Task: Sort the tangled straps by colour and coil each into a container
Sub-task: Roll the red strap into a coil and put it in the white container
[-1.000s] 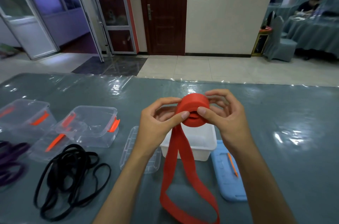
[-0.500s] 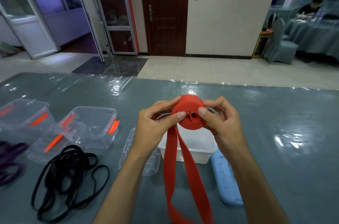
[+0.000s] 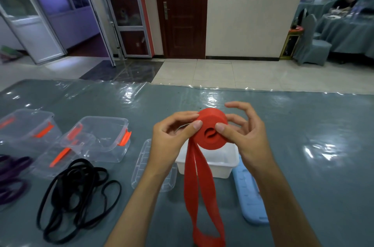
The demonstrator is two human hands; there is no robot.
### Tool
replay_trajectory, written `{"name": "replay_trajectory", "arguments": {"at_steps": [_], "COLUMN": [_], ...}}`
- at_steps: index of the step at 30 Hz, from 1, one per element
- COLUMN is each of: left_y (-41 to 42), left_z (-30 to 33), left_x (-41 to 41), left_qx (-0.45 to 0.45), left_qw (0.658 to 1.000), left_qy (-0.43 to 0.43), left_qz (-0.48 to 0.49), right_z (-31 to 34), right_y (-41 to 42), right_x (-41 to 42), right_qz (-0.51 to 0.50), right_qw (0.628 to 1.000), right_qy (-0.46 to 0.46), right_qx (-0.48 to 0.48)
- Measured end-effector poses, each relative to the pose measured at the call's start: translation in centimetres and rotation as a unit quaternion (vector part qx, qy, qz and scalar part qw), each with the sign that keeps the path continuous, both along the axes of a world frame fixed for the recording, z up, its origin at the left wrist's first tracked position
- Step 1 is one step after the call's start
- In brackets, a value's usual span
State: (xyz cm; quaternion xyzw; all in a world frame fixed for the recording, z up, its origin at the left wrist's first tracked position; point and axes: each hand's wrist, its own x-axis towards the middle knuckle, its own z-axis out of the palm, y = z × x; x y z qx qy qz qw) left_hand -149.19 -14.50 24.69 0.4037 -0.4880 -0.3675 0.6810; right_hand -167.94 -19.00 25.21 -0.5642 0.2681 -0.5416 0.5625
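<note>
left hand (image 3: 172,135): thumb and fingertips pinch the coil at its 9 o'clock side.
right hand (image 3: 242,137): thumb presses the coil face; index and middle fingers wrap behind; upper fingers spread loose.
red strap (image 3: 211,132): mostly rolled into a coil held in the air above the white tub (image 3: 226,160); doubled tail hangs to 6 o'clock and leaves the view at the bottom.
risk 1: coil likely springs open if either thumb lifts, since only finger pressure holds it.
risk 2: tail could twist or snag on the tub rim during winding, giving a lopsided roll.
risk 3: black straps (image 3: 77,196) at 8 o'clock lie loose; a dragging tail could catch them.
other: purple straps (image 3: 10,176) at 9 o'clock edge; clear boxes (image 3: 101,137) at 10 o'clock; blue lid (image 3: 249,196) just beside the tub.
room: bare table (image 3: 313,165) from 1 to 4 o'clock; far table edge at 12 o'clock, well apart.
</note>
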Motion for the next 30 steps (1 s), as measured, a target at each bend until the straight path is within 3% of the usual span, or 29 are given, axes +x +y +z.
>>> {"name": "replay_trajectory", "arguments": {"at_steps": [4,8,11,13,18,24,27,30], "left_y": [0.3,0.1,0.4,0.4,0.3,0.3,0.1,0.3], "left_z": [-0.1,-0.4,-1.2,-1.2,-1.4,-1.4,-1.5,-2.1], "left_x": [0.8,0.2,0.7,1.0,0.6,2.1,2.0,1.4], "left_qx": [0.014,-0.021,0.004,0.01,-0.014,0.001,0.001,0.005], "left_qw": [0.999,1.0,1.0,1.0,1.0,0.998,0.998,0.999], "left_qy": [0.003,-0.006,-0.009,-0.012,0.003,-0.057,-0.058,-0.03], "left_qz": [-0.043,0.015,-0.012,-0.025,0.024,-0.037,-0.004,0.015], "right_z": [-0.2,0.2,0.0,-0.6,-0.8,-1.3,-1.4,-1.4], "right_y": [0.3,0.0,-0.1,0.1,-0.2,-0.5,-1.0,-1.2], "right_x": [0.6,0.4,0.6,0.9,0.7,1.3,0.9,0.9], "right_qz": [0.012,-0.002,-0.038,-0.037,-0.016,-0.041,0.005,0.011], "right_qw": [0.998,1.0,0.998,0.999,0.998,0.999,0.998,0.999], "right_qy": [-0.054,0.003,0.007,-0.01,0.047,-0.002,0.055,0.041], "right_qx": [0.022,-0.008,-0.05,-0.032,-0.026,-0.027,-0.022,-0.022]}}
